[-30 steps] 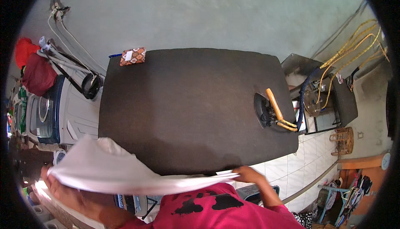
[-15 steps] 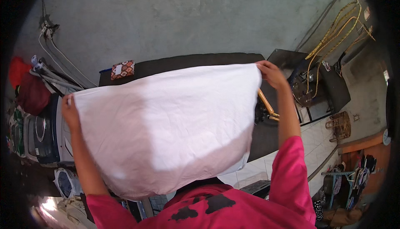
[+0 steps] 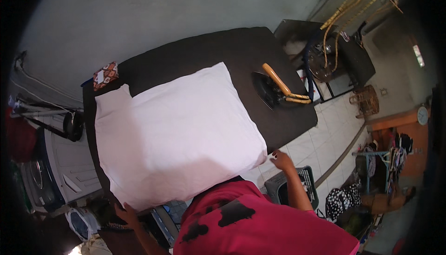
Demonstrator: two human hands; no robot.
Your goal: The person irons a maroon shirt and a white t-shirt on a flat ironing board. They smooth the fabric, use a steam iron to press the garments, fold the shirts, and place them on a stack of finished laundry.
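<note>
The white cloth (image 3: 176,134) hides most of the dark table (image 3: 288,115).

Pink shirt with black blotches

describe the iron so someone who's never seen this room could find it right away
Start at the big dark table in the middle. On its right part, beside the white cloth, lies the iron. It is black with a curved orange-yellow handle, the only tool on the table.
</note>
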